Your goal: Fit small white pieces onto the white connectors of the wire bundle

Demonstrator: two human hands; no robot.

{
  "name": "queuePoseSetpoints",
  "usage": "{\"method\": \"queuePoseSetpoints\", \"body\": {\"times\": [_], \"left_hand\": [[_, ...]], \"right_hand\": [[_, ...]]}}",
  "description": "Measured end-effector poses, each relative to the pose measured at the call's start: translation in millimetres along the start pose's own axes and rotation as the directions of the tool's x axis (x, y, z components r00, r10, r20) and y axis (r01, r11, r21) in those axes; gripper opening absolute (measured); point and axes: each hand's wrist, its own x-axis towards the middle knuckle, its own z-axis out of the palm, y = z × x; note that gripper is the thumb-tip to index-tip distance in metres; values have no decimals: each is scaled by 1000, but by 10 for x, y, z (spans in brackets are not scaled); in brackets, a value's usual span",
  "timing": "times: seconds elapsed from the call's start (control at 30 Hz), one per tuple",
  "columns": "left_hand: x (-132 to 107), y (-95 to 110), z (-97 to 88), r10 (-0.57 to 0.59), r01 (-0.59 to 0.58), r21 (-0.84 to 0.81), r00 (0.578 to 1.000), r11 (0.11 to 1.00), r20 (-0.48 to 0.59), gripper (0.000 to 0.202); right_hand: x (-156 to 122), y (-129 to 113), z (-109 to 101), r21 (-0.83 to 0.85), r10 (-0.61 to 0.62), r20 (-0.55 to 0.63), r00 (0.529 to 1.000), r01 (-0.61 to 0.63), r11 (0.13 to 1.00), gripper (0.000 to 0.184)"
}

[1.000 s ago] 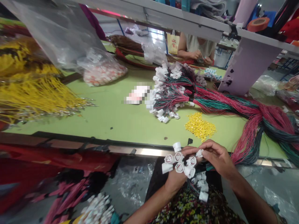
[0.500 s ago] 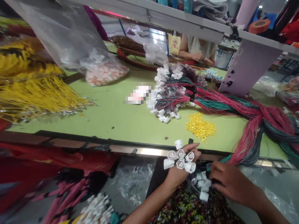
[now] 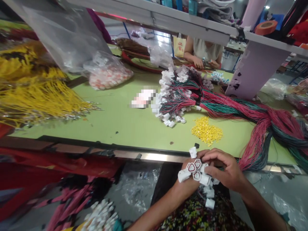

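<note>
Near the table's front edge, my left hand (image 3: 186, 184) is closed round a bunch of white plastic connectors (image 3: 194, 168) on red and green wires. My right hand (image 3: 222, 170) lies against the same bunch from the right, its fingers curled over one connector at the cluster's right side. More white connectors (image 3: 209, 197) hang below the hands over my lap. A small heap of yellow seals (image 3: 207, 131) lies on the green table (image 3: 125, 122) just beyond the hands.
A large bundle of red and green wires with connectors (image 3: 183, 96) stretches across the table to the right. Yellow wires (image 3: 36, 96) lie at the left, and a bag of parts (image 3: 108, 75) sits behind them. Another person (image 3: 204, 53) works opposite. A shelf (image 3: 192, 24) hangs overhead.
My right hand went down to the loose connectors on my lap and has come back up to the bunch. My left hand with the bunch has shifted slightly right and lower.
</note>
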Motion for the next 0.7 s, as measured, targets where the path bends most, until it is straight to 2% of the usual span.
{"method": "queuePoseSetpoints", "body": {"times": [0.07, 0.17, 0.23, 0.33, 0.43, 0.5, 0.6, 0.7], "left_hand": [[-2, -49, 5, 3, -4, 32, 1000, 999, 17, 27], [-34, -69, -8, 29, -34, 106, 999, 994, 46, 32], [-75, -41, -30, 32, -39, 124, 998, 991, 58, 37], [-144, 54, -80, -20, 17, 77, 999, 997, 38, 43], [-173, 166, -130, -85, 83, 59, 996, 995, 39, 24], [-169, 201, -148, -97, 95, 49, 994, 994, 46, 13], [-164, 151, -150, -148, 146, 34, 987, 989, 66, 10], [-176, 59, -137, -221, 221, -21, 975, 975, 6, 16]], "right_hand": [[-1, -3, -10, -13, -4, 9, 1000, 4, 1000, 18], [-25, 15, -5, -35, 17, -46, 999, -18, 999, 13], [-67, 59, -10, -47, 48, -103, 993, -53, 997, 14], [-158, 125, -49, -59, 87, -178, 980, -99, 993, 17], [-232, 128, -112, -94, 44, -181, 983, -61, 994, 8], [-246, 110, -166, -110, -2, -141, 990, -14, 994, 12], [-200, 135, -278, -139, 20, -79, 997, -31, 990, 13], [-95, 264, -392, -296, 7, -180, 984, -61, 953, 11]]}}
